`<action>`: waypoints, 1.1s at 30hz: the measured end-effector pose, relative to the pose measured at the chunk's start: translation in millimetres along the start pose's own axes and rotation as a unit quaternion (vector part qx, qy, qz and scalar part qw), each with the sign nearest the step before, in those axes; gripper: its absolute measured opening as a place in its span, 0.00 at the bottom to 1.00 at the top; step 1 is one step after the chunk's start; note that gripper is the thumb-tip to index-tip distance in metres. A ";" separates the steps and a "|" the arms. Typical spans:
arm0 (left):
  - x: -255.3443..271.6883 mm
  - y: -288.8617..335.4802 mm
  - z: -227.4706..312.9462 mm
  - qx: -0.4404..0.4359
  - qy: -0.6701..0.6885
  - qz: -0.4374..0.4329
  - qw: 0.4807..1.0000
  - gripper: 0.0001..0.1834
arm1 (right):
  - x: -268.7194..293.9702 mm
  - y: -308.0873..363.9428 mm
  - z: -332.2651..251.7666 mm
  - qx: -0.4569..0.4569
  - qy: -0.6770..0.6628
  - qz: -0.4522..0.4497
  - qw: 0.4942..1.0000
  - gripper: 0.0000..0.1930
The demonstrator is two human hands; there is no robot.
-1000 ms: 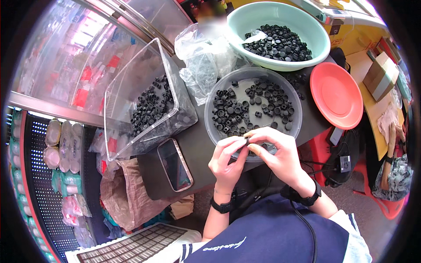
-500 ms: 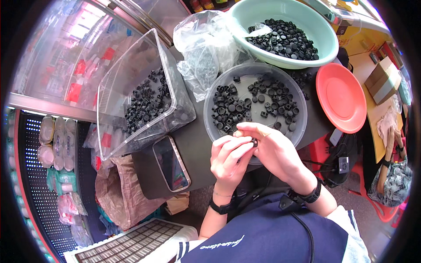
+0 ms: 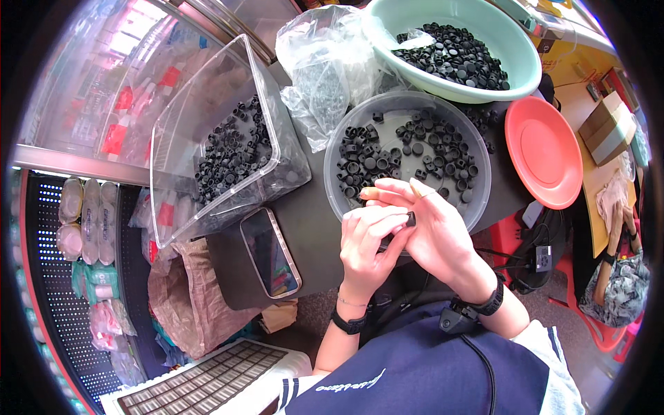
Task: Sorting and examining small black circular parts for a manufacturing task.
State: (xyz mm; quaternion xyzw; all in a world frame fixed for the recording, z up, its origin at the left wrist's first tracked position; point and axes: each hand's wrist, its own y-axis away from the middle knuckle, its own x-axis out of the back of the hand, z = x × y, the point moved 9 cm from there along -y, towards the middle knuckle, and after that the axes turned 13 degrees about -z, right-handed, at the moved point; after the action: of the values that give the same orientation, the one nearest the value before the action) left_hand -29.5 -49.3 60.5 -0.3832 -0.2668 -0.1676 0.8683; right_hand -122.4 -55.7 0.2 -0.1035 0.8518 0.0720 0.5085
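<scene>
A small black plastic cap (image 3: 411,218) is pinched between the thumb and fingers of my left hand (image 3: 366,245), close against the right palm. My right hand (image 3: 443,232) is open beside it, fingers stretched leftward behind the left fingers and thumb raised. Both hands are over the near rim of a round clear tub (image 3: 486,169). Inside that tub are loose black plastic caps (image 3: 370,164), some ring-like and some with flat round tops. What the farther right fingers touch is partly hidden.
Left of the tub stands a clear rectangular bin (image 3: 277,149) of black parts, with a phone (image 3: 271,252) near it. Behind are a clear plastic bag (image 3: 321,62) and a pale green basin (image 3: 526,69) of black caps. A red plate (image 3: 543,152) lies right; another person's arm (image 3: 612,228) shows beyond.
My right thumb has lifted and its fingers have spread away from the cap. My left hand has shifted slightly right, still pinching the cap. The view has moved a little.
</scene>
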 end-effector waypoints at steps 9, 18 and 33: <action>-3.5 -0.4 -2.4 0.012 0.012 -0.016 1.000 0.18 | 5.1 6.1 -0.9 0.013 -0.037 -0.007 0.999 0.21; -1.7 -0.3 -3.1 0.016 0.031 0.001 0.999 0.17 | 7.5 5.2 -1.9 0.034 -0.039 -0.019 0.999 0.19; 13.3 19.0 -0.3 0.030 -0.026 0.055 0.998 0.15 | -1.4 4.9 -7.6 0.029 -0.088 -0.025 0.995 0.18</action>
State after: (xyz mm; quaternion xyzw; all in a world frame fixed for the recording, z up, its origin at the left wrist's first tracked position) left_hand -9.4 -38.4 57.2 -0.3753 -0.2727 -0.1017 0.8800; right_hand -129.5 -52.5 5.1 -0.1038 0.8025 0.0435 0.5860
